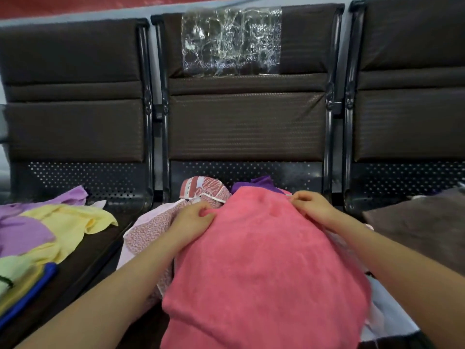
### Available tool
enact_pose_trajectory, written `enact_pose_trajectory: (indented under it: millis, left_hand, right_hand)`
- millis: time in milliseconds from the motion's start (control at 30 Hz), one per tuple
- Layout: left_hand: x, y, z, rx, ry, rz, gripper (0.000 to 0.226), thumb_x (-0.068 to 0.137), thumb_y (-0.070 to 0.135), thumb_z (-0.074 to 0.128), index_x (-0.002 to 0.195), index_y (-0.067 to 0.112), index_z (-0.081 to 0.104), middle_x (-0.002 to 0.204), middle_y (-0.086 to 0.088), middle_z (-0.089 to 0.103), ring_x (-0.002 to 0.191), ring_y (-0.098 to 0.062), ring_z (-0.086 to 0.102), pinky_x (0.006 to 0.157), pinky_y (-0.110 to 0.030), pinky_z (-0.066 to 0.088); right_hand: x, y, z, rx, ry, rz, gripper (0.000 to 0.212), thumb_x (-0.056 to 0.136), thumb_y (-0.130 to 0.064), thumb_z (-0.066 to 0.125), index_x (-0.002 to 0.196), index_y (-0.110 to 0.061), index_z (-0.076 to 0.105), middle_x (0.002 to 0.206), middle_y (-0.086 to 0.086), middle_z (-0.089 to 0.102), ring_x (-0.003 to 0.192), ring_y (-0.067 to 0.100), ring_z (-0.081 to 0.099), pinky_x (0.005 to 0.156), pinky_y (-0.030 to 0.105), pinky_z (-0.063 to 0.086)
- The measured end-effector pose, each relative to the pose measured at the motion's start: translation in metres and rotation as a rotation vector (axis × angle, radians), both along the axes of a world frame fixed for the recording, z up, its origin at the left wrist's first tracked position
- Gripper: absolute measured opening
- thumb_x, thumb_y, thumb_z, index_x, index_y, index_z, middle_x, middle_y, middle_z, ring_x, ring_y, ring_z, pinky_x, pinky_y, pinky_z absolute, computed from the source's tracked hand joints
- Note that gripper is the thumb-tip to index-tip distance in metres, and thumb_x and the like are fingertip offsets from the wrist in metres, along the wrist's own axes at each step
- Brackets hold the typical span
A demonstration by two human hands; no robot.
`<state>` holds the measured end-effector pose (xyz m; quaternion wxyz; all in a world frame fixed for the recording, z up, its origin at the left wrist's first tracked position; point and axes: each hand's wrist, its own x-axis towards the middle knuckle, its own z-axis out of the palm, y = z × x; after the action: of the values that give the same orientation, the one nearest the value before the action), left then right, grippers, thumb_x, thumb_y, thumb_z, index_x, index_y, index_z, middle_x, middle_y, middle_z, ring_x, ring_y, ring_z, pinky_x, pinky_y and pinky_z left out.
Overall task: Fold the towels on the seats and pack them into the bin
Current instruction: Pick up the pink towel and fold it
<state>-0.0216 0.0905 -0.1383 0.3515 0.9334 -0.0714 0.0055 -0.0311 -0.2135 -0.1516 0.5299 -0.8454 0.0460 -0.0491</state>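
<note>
Dark brown seats (246, 127) face us: yellow and lilac towels (50, 222) lie left, our left hand (192, 216) and right hand (310, 205) pinch the pink towel (264, 260) at its far corners, centre.

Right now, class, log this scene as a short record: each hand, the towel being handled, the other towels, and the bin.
left hand: pinches pink towel's far left edge
right hand: pinches its far right edge
pink towel: spread over the middle seat's pile
left seat: yellow towel, lilac towel, unfolded
right seat: brown towel
bin: not in view
</note>
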Motion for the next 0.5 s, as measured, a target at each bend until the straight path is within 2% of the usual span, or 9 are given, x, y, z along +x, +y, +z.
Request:
enact_pose_trajectory:
  millis: [67, 133, 200, 333, 500]
  left_hand:
    - [0.001, 0.005, -0.002, -0.019, 0.011, 0.001, 0.017, 0.090, 0.027, 0.061, 0.074, 0.031, 0.059, 0.090, 0.004, 0.064, 0.095, -0.019, 0.059, 0.084, -0.029, 0.044]
    - [0.001, 0.011, -0.002, -0.071, 0.068, 0.018, 0.007, 0.089, 0.026, 0.063, 0.083, 0.025, 0.066, 0.095, 0.001, 0.068, 0.097, -0.020, 0.061, 0.089, -0.032, 0.046]
    - [-0.001, 0.013, 0.001, -0.148, 0.121, 0.000, 0.008, 0.088, 0.025, 0.064, 0.088, 0.019, 0.071, 0.097, -0.002, 0.070, 0.096, -0.019, 0.062, 0.090, -0.033, 0.047]
    - [-0.008, 0.011, 0.006, -0.232, 0.180, 0.015, 0.011, 0.088, 0.023, 0.065, 0.090, 0.015, 0.074, 0.090, 0.000, 0.070, 0.086, -0.013, 0.061, 0.072, -0.023, 0.047]
    - [-0.010, 0.012, 0.006, -0.343, 0.110, 0.093, 0.014, 0.086, 0.020, 0.067, 0.076, 0.013, 0.073, 0.077, -0.001, 0.066, 0.074, -0.015, 0.056, 0.071, -0.028, 0.043]
  right_hand:
    - [-0.002, -0.006, 0.004, 0.020, -0.043, -0.015, 0.018, 0.089, -0.008, 0.064, 0.071, -0.011, 0.064, 0.059, -0.003, 0.053, 0.050, 0.005, 0.043, 0.046, 0.012, 0.034]
    - [-0.006, -0.014, 0.007, 0.026, -0.048, -0.003, 0.015, 0.086, -0.010, 0.069, 0.072, -0.010, 0.067, 0.053, -0.006, 0.054, 0.045, 0.002, 0.044, 0.044, 0.013, 0.034]
    - [-0.011, -0.023, 0.006, 0.049, -0.010, 0.031, 0.014, 0.086, -0.010, 0.070, 0.072, -0.008, 0.067, 0.054, -0.003, 0.055, 0.048, 0.006, 0.047, 0.046, 0.015, 0.036]
    - [-0.020, -0.037, 0.002, 0.041, 0.150, 0.122, 0.020, 0.088, -0.009, 0.066, 0.068, -0.012, 0.066, 0.057, -0.008, 0.059, 0.056, 0.004, 0.051, 0.052, 0.011, 0.039]
    - [-0.023, -0.042, 0.004, 0.052, 0.188, 0.022, 0.021, 0.085, -0.015, 0.070, 0.065, -0.013, 0.068, 0.059, -0.010, 0.061, 0.059, 0.003, 0.049, 0.048, 0.007, 0.036]
